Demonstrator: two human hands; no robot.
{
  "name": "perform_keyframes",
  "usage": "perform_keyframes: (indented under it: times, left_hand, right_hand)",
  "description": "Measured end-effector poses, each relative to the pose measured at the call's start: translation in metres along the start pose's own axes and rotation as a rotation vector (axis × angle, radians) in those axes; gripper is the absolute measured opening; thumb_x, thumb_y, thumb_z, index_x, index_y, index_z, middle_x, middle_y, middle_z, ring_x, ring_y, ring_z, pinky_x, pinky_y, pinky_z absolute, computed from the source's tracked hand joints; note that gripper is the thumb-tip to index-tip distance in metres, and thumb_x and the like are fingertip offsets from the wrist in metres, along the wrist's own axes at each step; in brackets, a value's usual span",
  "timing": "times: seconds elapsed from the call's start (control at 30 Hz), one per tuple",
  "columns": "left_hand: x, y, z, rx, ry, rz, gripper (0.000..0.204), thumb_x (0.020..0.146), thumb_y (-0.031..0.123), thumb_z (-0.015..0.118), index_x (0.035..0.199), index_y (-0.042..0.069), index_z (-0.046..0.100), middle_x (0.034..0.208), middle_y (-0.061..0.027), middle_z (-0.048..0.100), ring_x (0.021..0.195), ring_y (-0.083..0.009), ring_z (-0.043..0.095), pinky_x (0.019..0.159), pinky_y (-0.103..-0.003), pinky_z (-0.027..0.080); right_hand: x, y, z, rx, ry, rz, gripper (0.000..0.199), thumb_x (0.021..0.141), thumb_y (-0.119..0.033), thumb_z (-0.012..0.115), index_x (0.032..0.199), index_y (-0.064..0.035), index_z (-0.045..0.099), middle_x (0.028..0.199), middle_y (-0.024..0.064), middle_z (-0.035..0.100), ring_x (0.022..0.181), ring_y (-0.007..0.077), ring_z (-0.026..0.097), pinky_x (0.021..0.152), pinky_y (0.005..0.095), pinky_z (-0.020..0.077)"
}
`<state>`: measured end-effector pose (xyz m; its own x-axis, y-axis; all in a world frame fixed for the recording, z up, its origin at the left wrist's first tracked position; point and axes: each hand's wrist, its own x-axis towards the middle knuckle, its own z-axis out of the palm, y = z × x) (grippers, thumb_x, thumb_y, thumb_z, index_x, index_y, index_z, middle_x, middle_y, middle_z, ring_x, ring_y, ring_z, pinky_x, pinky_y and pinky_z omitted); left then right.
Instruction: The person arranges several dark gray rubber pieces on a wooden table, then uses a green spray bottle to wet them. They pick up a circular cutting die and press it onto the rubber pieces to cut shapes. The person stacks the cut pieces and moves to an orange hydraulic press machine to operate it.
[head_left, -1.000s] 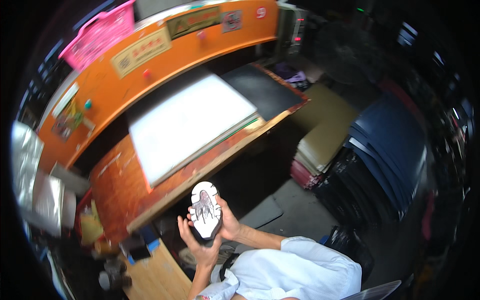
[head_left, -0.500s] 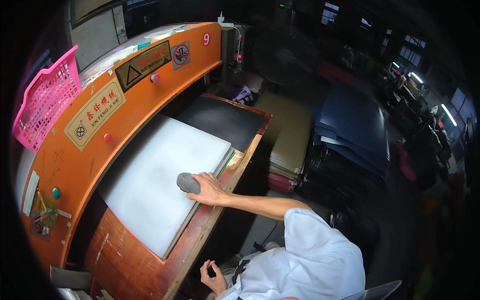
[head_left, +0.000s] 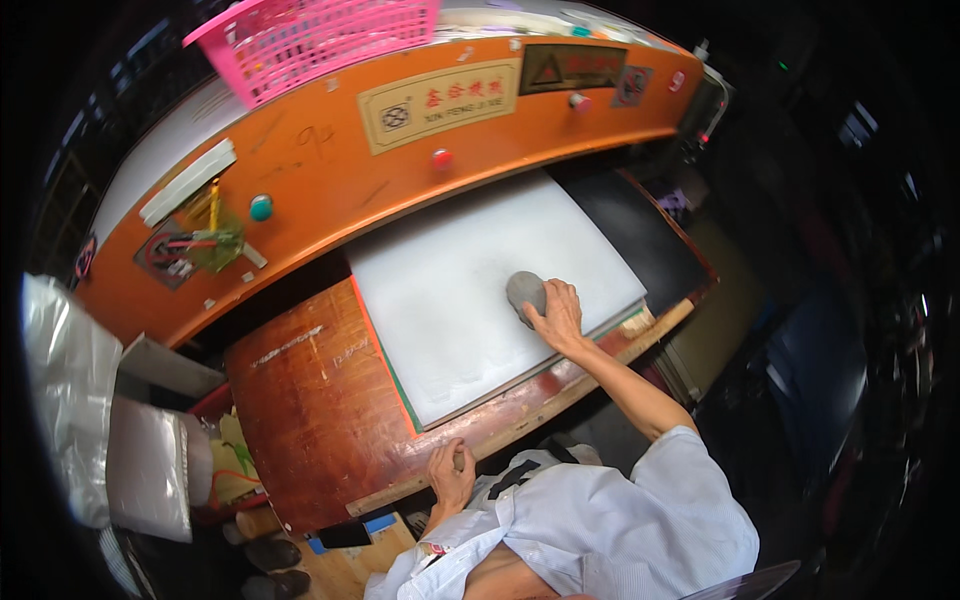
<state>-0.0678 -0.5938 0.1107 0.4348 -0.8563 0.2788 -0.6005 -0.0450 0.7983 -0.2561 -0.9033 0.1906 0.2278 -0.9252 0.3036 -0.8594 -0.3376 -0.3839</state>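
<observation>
A grey, rounded pad (head_left: 524, 296) rests on a thick white board (head_left: 430, 340), gripped along its right side by my right hand (head_left: 558, 312). The board lies on a reddish-brown wooden table (head_left: 300, 400) and reaches under an orange machine beam (head_left: 330, 190). Red and green edges show beneath the board's left side. At the table's front edge is my left hand (head_left: 452, 474), its fingers curled in. Whether something small sits between those fingers cannot be made out.
A pink plastic basket (head_left: 330, 45) stands on top of the machine. On its front are a green button (head_left: 261, 207) and a red one (head_left: 442, 158). A black panel (head_left: 640, 230) lies right of the white board. Clear plastic bags (head_left: 148, 465) are at the left.
My view has swung left, showing more of the table and bags. My left hand has come up to the table's front edge. The right hand still holds the pad on the white board.
</observation>
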Motion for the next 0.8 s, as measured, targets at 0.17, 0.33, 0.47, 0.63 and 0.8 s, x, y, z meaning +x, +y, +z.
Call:
perform_keyframes:
  times: [0.17, 0.33, 0.47, 0.63, 0.8]
  left_hand:
    - [0.004, 0.002, 0.007, 0.012, 0.044, -0.083, 0.016, 0.086, 0.008, 0.073, 0.101, 0.005, 0.075, 0.082, -0.0121, 0.072, 0.078, -0.0318, 0.069, 0.074, -0.042, 0.054]
    - [0.002, 0.004, 0.007, 0.027, 0.089, -0.138, 0.014, 0.088, 0.011, 0.074, 0.101, 0.006, 0.076, 0.083, -0.0136, 0.073, 0.078, -0.0323, 0.07, 0.075, -0.043, 0.055]
    - [0.004, 0.009, 0.021, 0.13, 0.205, -0.247, 0.012, 0.087, 0.01, 0.075, 0.098, 0.007, 0.077, 0.079, -0.0125, 0.072, 0.072, -0.0308, 0.069, 0.071, -0.042, 0.054]
    - [0.009, 0.012, 0.034, 0.278, 0.35, -0.248, 0.011, 0.085, 0.009, 0.076, 0.095, 0.007, 0.078, 0.073, -0.0106, 0.071, 0.066, -0.0293, 0.067, 0.062, -0.041, 0.052]
    - [0.021, 0.015, 0.032, 0.262, 0.336, -0.242, 0.012, 0.085, 0.007, 0.074, 0.097, 0.005, 0.078, 0.075, -0.0132, 0.069, 0.067, -0.0317, 0.065, 0.063, -0.043, 0.051]
  right_hand:
    - [0.1, -0.061, -0.018, 0.331, 0.14, -0.124, 0.061, 0.091, -0.044, 0.076, 0.124, 0.0052, 0.061, 0.111, 0.0211, 0.071, 0.1, 0.0337, 0.069, 0.085, 0.0472, 0.0552]
    - [0.214, -0.137, -0.034, 0.167, 0.102, -0.161, 0.061, 0.088, -0.055, 0.074, 0.101, 0.0036, 0.067, 0.085, 0.0197, 0.073, 0.08, 0.0371, 0.072, 0.073, 0.0494, 0.0548]
    - [0.252, -0.152, -0.025, 0.149, 0.179, -0.253, 0.059, 0.088, -0.057, 0.071, 0.081, 0.0021, 0.068, 0.064, 0.0198, 0.068, 0.066, 0.0401, 0.07, 0.065, 0.0507, 0.0539]
    - [0.258, -0.146, -0.002, 1.018, -0.327, 0.189, 0.068, 0.095, -0.061, 0.062, 0.096, 0.0069, 0.07, 0.079, 0.0194, 0.074, 0.068, 0.0264, 0.073, 0.062, 0.0414, 0.0555]
    - [0.169, -0.088, -0.008, 1.016, -0.44, -0.121, 0.082, 0.1, -0.056, 0.061, 0.142, 0.0138, 0.049, 0.123, 0.0276, 0.067, 0.11, 0.0317, 0.068, 0.09, 0.0425, 0.0562]
